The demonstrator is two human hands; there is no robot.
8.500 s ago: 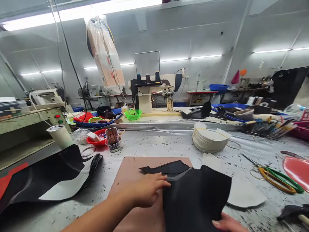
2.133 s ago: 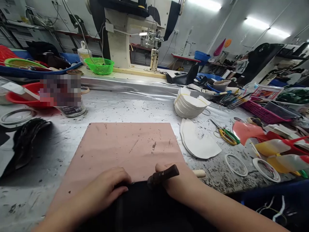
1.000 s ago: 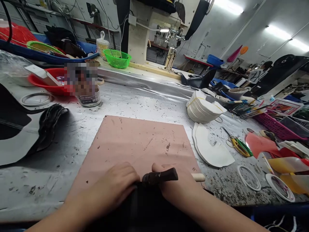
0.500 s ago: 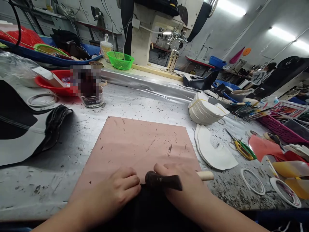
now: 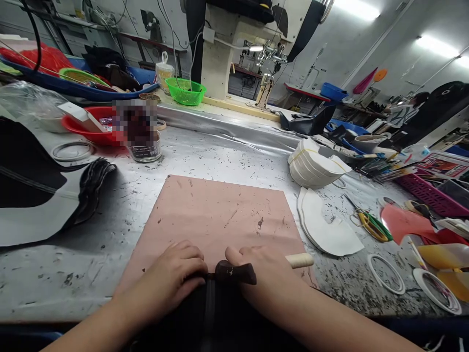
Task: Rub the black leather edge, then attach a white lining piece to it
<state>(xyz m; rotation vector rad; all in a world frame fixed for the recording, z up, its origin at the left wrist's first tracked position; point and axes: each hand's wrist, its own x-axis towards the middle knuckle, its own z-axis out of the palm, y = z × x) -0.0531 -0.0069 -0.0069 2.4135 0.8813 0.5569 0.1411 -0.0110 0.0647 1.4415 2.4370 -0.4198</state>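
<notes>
Black sheet (image 5: 229, 320): banded lengthwise | hammer (image 5: 234, 272): dark flared head, pale cylindrical handle

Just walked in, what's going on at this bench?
Someone's right hand is gripping a hammer, its dark head at the far edge of a black piece; whether they touch is unclear. The left hand is at that same edge, by a pink board. A stack of black pieces lies to the left on the bench.

Tube lights (image 5: 437, 46) glow beyond a red-edged table (image 5: 307, 92), probably along a pale wall (image 5: 340, 41).
</notes>
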